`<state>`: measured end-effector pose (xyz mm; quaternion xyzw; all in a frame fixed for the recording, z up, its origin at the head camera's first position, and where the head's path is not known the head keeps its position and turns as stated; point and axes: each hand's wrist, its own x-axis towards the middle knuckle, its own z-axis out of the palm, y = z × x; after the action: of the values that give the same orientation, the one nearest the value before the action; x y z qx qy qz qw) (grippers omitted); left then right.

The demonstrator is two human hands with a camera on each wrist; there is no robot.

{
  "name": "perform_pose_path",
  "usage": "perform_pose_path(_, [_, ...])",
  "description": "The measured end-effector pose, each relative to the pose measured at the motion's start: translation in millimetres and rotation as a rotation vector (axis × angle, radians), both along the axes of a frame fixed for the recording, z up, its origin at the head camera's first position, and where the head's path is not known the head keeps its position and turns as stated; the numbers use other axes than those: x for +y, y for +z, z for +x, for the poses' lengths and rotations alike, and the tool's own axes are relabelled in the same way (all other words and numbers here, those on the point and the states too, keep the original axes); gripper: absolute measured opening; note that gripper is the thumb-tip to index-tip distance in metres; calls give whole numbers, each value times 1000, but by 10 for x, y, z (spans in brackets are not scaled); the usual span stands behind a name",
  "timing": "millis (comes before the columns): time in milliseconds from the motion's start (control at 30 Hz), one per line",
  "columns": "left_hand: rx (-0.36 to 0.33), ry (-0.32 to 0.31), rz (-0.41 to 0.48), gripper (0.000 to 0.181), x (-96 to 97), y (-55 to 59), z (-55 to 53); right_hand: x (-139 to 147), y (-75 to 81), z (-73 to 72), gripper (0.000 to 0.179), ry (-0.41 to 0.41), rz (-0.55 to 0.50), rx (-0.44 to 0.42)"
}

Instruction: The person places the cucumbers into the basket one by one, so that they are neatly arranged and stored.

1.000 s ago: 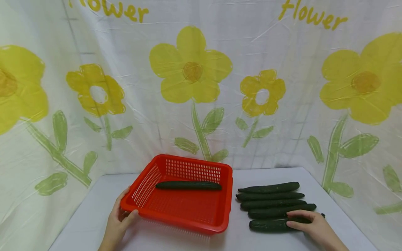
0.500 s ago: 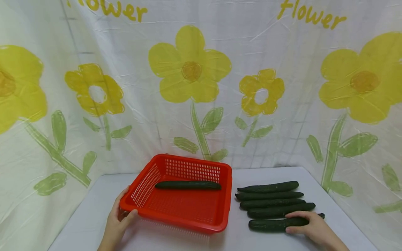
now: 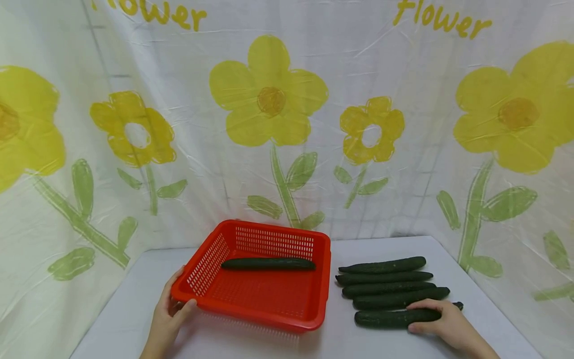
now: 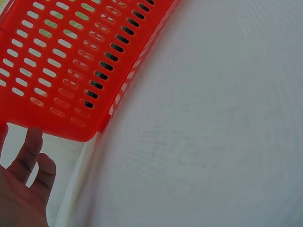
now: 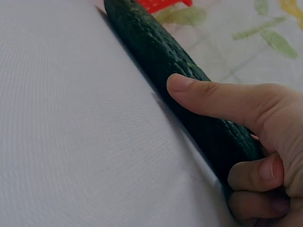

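Note:
My left hand [image 3: 164, 319] holds the near left corner of a red plastic basket [image 3: 255, 315], thumb on the rim and fingers along the outer side. One dark green cucumber [image 3: 268, 264] lies crosswise inside it. In the left wrist view, the perforated basket wall [image 4: 57, 118] shows above my fingertips. My right hand [image 3: 441, 321] grips the right part of the nearest cucumber [image 3: 381, 319] on the table. In the right wrist view, my thumb lies along this cucumber [image 5: 142, 40] and some fingers curl at its other side.
Several more cucumbers [image 3: 390, 299] lie side by side just behind the gripped one, right of the basket. A white cloth covers the table [image 3: 350, 346]. Behind it hangs a white curtain [image 3: 197, 129] with painted yellow flowers.
My right hand has settled its grip on the nearest cucumber, and the gap between that cucumber and the one behind has widened a little. My left hand and the basket stay put.

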<state>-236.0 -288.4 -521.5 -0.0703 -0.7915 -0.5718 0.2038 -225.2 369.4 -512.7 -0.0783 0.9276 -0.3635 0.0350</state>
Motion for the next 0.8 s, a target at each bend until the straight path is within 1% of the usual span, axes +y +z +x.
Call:
perform_pose_path(133, [2, 3, -4, 77, 3, 8, 3, -8, -13, 4, 41, -15, -5, -2])
perform_pose_path(300, [-3, 3, -7, 76, -1, 8, 3, -23, -18, 26, 41, -12, -19, 7])
perform_pose_path(400, [-8, 4, -7, 76, -3, 8, 2, -31, -14, 31, 41, -29, -24, -3])
perform_pose_path(500, [-10, 7, -2, 76, -4, 9, 0, -42, -2, 24, 40, -48, -19, -2])
perform_pose_path(800, [-1, 13, -15, 77, -9, -7, 4, -62, 5, 33, 39, -70, -3, 1])
